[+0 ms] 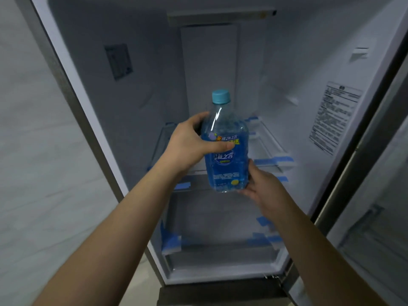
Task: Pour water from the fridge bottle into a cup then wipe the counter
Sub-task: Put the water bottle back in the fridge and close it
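A clear plastic bottle with a blue label and a light blue cap stands upright in the air in front of the open fridge. My left hand grips its upper body from the left, thumb across the label. My right hand holds the bottle's lower right side and base, fingers curled under it. The cap is on. No cup or counter is in view.
The fridge interior is lit and bare, with glass shelves taped in blue. The open fridge door stands at the right. A pale tiled wall runs along the left.
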Available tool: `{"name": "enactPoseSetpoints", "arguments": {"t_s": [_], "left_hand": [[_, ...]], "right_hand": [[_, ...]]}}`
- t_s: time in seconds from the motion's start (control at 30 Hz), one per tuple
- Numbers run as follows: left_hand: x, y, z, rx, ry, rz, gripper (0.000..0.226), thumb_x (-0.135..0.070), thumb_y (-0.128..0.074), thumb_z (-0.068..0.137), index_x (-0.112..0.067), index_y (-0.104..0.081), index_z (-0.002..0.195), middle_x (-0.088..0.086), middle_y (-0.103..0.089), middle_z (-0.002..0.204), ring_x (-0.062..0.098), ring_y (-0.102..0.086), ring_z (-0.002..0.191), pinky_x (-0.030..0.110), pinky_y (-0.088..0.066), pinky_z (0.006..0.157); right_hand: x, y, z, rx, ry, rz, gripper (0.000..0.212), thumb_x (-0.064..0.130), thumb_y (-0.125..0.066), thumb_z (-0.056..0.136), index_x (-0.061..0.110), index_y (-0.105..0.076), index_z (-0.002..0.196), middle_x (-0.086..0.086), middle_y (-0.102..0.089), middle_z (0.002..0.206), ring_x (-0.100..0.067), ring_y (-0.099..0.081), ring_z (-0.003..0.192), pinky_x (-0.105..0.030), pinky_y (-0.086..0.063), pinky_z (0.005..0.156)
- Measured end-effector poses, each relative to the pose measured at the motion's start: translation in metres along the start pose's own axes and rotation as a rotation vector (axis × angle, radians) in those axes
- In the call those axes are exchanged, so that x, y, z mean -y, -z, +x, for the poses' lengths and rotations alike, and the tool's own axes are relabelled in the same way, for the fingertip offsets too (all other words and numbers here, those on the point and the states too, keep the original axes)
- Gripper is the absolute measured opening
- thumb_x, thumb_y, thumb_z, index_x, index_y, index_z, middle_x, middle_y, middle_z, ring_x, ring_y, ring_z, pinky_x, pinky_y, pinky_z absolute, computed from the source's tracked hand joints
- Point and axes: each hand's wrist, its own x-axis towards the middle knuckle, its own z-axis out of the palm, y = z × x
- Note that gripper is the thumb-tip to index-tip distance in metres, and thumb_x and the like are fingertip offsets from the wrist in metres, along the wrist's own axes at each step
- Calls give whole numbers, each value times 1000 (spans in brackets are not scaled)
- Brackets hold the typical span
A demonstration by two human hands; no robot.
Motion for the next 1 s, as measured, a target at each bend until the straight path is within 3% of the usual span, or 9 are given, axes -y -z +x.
{"name": "enactPoseSetpoints", "arguments": {"t_s": [0.27,0.47,0.63,0.8,0.93,1.0], "left_hand": [[15,8,68,-57,10,-35,60,-7,-92,59,-15,-66,113,1,-74,103,17,-72,94,40,-58,88],[29,13,115,-14,-26,27,68,-12,-94,57,-17,-64,118,-4,-73,106,12,-71,97,39,-58,89],[41,12,146,3,-59,69,70,-11,-93,59,-18,-62,121,-4,-72,110,11,-70,99,38,-58,89],[59,9,167,17,-30,94,74,-11,-93,59,-14,-59,125,-2,-70,112,12,-69,99,35,-58,87],[71,7,176,13,-5,58,67,-5,-91,61,-14,-61,121,0,-71,110,14,-70,98,32,-59,83],[74,5,178,22,3,59,68,-4,-90,62,-13,-60,122,0,-71,109,12,-70,97,27,-59,79]], "right_hand": [[16,-15,72,-36,18,-24,33,42,-48,99,16,-67,106,0,-75,93,-13,-72,84,-22,-57,63],[15,-20,124,-93,82,-163,38,51,-51,95,19,-72,95,-5,-75,95,-21,-70,96,-39,-54,93],[9,-19,161,-180,133,-243,43,53,-49,91,18,-74,85,-11,-74,91,-29,-68,95,-52,-51,94],[13,-17,178,-256,163,-372,50,42,-47,98,-3,-68,93,-20,-71,93,-23,-65,83,-31,-47,71],[9,-16,192,-257,152,-372,52,44,-49,95,-6,-65,96,-21,-70,96,-32,-67,96,-47,-52,88],[6,-16,196,-249,132,-374,50,42,-48,96,-4,-67,96,-20,-70,97,-31,-67,96,-48,-51,90]]}}
